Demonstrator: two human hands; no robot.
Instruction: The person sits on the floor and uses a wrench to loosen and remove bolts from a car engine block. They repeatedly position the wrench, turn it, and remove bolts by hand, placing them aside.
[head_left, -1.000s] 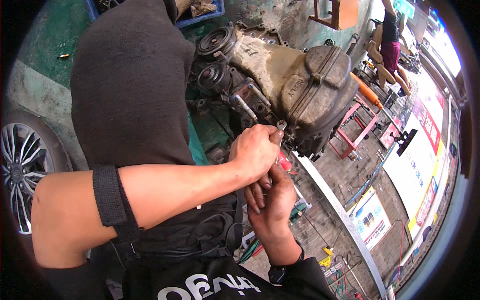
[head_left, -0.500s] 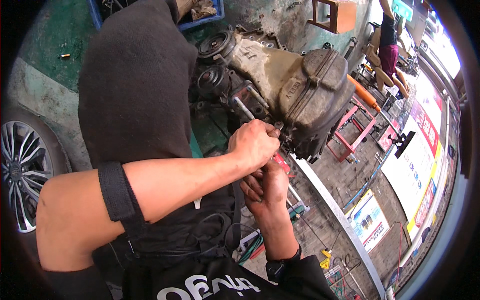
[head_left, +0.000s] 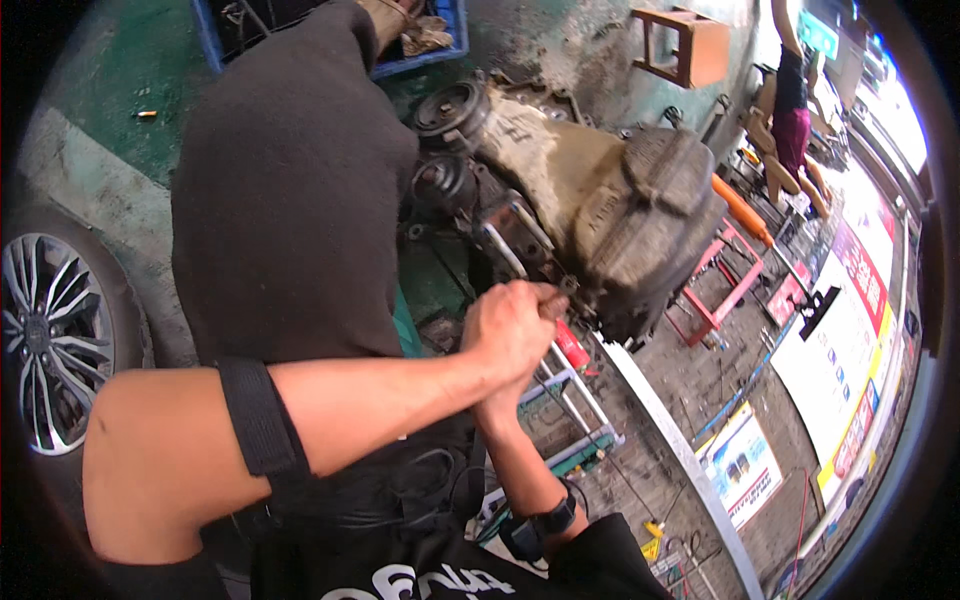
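Observation:
A dirty engine [head_left: 600,190] with a tan, ribbed cover fills the upper middle, its round pulleys [head_left: 447,108] toward the left. At its near lower edge my left hand [head_left: 508,322] is closed, the thumb and fingers around a small round metal head that looks like a ratchet wrench [head_left: 569,285]. The rest of that tool is hidden by the hand. My right hand [head_left: 502,396] is just beneath the left one, close to the wrist; its fingers are covered by the left hand and forearm. Two pale rods [head_left: 505,250] stick out beside the pulleys.
My dark-trousered leg [head_left: 290,190] is left of the engine. A car wheel [head_left: 60,335] is at far left, a blue crate [head_left: 455,45] at the top. Right are a wooden stool [head_left: 697,48], a red stand [head_left: 712,318], a long metal rail [head_left: 680,450] and another person [head_left: 793,130].
The whole view has shifted, so the engine appears lower and farther right. My right hand has moved back behind the left hand and wrist; my left hand stays closed at the engine's edge.

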